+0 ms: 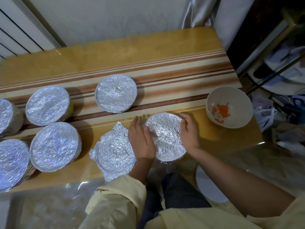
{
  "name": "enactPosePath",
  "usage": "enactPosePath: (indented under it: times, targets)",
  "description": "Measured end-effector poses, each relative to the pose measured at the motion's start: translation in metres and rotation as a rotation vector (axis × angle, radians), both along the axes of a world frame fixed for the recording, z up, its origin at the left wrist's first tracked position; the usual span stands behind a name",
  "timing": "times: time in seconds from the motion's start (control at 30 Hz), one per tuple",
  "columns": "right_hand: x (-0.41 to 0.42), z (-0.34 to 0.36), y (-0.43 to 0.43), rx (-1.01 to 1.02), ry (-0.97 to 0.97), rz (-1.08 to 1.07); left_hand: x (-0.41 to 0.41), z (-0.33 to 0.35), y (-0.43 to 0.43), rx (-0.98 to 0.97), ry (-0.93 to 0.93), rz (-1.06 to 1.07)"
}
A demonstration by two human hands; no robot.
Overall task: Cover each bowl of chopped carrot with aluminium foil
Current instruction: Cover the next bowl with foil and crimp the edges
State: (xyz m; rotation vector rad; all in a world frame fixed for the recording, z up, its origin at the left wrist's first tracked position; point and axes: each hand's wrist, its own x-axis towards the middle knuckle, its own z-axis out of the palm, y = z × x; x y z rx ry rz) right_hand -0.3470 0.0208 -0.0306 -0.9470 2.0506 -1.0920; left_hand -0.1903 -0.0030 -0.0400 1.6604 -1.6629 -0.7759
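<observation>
The bowl (pixel 165 139) being covered sits on the tabletop (pixel 219 136) near its front edge, right of centre, with foil (pixel 171 157) already draped over its mouth. The left hand (pixel 141 140) lies against the bowl's 9 o'clock side, fingers straight and together and thumb resting on the foil; it presses rather than grips. The right hand (pixel 189 132) cups the 3 o'clock side, its fingers curving round the rim towards 1 o'clock to hold the foil down.

At 6 o'clock the foil's hem looks crumpled and not yet tucked. It could spring up if the hands leave now.

Hard squeezing from both sides is probably the main risk. Thin foil pulled tight over a rim may split, or the light bowl may tip and spill what is under the foil.

The bowl is also close to the tabletop's edge, so a push towards 6 o'clock could send it off.

Just beside it at 9 o'clock, the neighbour bowl (pixel 113 152) has foil corners sticking out untucked. The left forearm lies partly over it and could drag the sheet loose.

At 2 o'clock, well apart, an open bowl (pixel 214 96) of carrot (pixel 222 110) is not yet covered. No spare foil sheet is in view.
</observation>
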Motion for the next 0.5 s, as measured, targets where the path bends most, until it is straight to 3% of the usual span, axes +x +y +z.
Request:
enactPosePath:
  times: [0.1, 0.2, 0.27, 0.4, 0.5]
  targets:
    - [0.014, 0.006, 0.013, 0.02, -0.037, -0.213, 0.0, 0.002, 0.006, -0.032, -0.052, -0.03]
    - [0.022, 0.006, 0.023, 0.017, -0.018, -0.263, -0.003, 0.004, 0.013, -0.059, -0.103, -0.05]
    - [0.02, 0.003, 0.021, -0.043, 0.088, -0.18, -0.007, 0.006, 0.016, -0.048, -0.136, -0.069]
    - [0.004, 0.002, 0.005, -0.057, 0.333, 0.194, -0.012, 0.003, 0.014, 0.005, -0.164, -0.107]
    - [-0.002, -0.006, 0.003, 0.018, 0.344, 0.352, -0.011, -0.005, 0.012, 0.016, -0.139, -0.113]
